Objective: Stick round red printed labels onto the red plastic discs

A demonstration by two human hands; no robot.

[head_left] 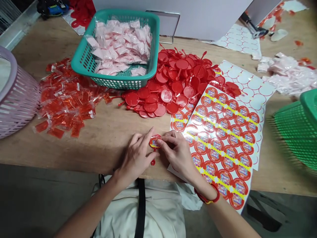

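Head view: both hands meet over one red disc (155, 136) at the near edge of the bench (106, 142), its short stem pointing toward the person. The left hand (136, 153) has its fingers stretched out close together, fingertips at the disc's left side, with the thumb set apart beside the stem. The right hand (179, 150) has thumb and forefinger pinched at the right edge of a printed sticker (154, 142), which lies over the disc's face; whether it is stuck down all the way cannot be told.

This one piece looks nearly covered. Much appears to be left: the pile (177, 87) just beyond the hands shows mostly plain red faces. The sticker sheet (223, 142), just right of the right hand, looks largely full, and part of another printed sheet (179, 120) shows under its left side. Beneath its upper right, a white sheet (244, 77) bears only circle outlines, so those stickers seem used up.

Orange packets (66, 99) lie left of the pile, and pale packets (126, 43) sit in the teal basket (115, 77) behind.
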